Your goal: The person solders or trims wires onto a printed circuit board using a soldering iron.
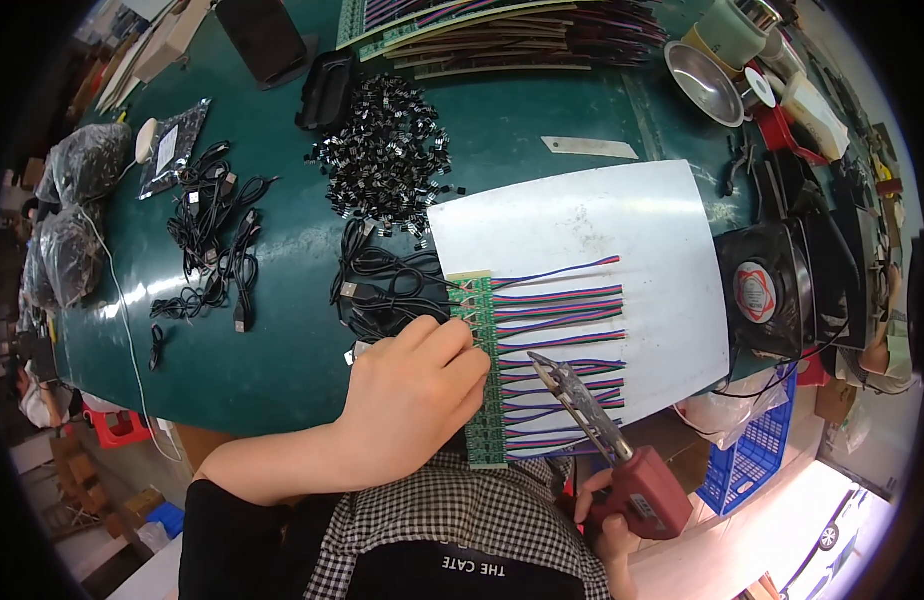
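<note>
A green circuit board panel (490,400) lies along the left edge of a white sheet (672,260), with several bundles of coloured wires (562,297) running from it to the right. My left hand (412,395) is closed over the panel's left edge, its fingertips close to the upper boards. What those fingers pinch is hidden. Black USB cables (387,285) lie just beyond that hand, their ends reaching toward the panel. In my right hand (607,515) is a red soldering gun (647,495), its tip pointing up and left above the wires, apart from the boards.
A heap of small black parts (382,150) lies beyond the cables, with more USB cables (212,225) farther left. Wired boards (502,45) are stacked at the back. A metal bowl (704,83), a solder spool (759,87) and a black fan (767,290) stand right.
</note>
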